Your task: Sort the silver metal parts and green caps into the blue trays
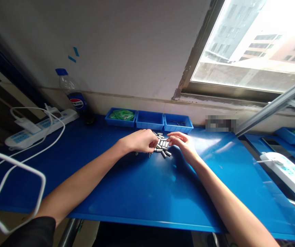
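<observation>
A loose pile of short, silvery metal cylinders (163,144) lies on the blue tabletop (137,192). My left hand (144,140) is at the pile's left side, fingers curled down and closed; whatever they hold is hidden behind the knuckles. From the right, my right hand (182,143) reaches to the pile's edge with thumb and fingers drawn together against the pieces. Whether one piece is between those fingertips is too small to tell. A few thin metal pieces (149,155) show just below my left hand.
Behind the pile stand three blue bins: one with green packets (121,115), a middle bin (149,120), and one with dark thin parts (178,122). A cola bottle (76,99) and power strip (41,128) are at left. A white cable (43,181) loops at front left.
</observation>
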### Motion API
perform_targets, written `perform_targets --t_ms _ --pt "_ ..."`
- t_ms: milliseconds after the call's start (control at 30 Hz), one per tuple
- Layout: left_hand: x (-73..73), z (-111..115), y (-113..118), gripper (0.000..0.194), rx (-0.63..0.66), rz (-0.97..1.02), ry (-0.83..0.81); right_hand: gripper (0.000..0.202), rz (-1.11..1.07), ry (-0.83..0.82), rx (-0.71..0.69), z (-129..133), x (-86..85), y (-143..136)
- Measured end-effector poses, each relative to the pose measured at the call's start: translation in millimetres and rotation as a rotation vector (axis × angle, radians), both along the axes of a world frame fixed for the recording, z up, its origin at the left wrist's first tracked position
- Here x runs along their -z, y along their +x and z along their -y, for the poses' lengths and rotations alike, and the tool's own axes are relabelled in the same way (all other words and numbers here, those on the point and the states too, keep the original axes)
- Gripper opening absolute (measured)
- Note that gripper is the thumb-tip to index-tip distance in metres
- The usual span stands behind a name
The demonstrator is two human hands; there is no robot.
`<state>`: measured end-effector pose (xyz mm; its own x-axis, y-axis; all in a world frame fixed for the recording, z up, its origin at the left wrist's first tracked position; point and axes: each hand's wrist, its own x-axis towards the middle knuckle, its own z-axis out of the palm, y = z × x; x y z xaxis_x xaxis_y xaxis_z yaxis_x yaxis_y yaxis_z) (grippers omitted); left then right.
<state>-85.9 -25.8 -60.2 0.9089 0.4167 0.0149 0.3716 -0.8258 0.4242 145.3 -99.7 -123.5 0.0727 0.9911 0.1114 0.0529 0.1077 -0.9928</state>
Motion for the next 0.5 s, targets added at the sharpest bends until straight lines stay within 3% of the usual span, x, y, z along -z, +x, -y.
perform_targets --t_ms 300,500 --pt "0.7 3.2 2.7 0.002 -0.050 -0.107 0.157 0.024 0.009 -0.008 -0.014 -0.7 -0.2 0.0" --pt "5.6 1.8 3.8 0.006 -0.078 -0.159 0.147 0.022 0.000 -0.034 -0.029 -0.8 1.6 0.2"
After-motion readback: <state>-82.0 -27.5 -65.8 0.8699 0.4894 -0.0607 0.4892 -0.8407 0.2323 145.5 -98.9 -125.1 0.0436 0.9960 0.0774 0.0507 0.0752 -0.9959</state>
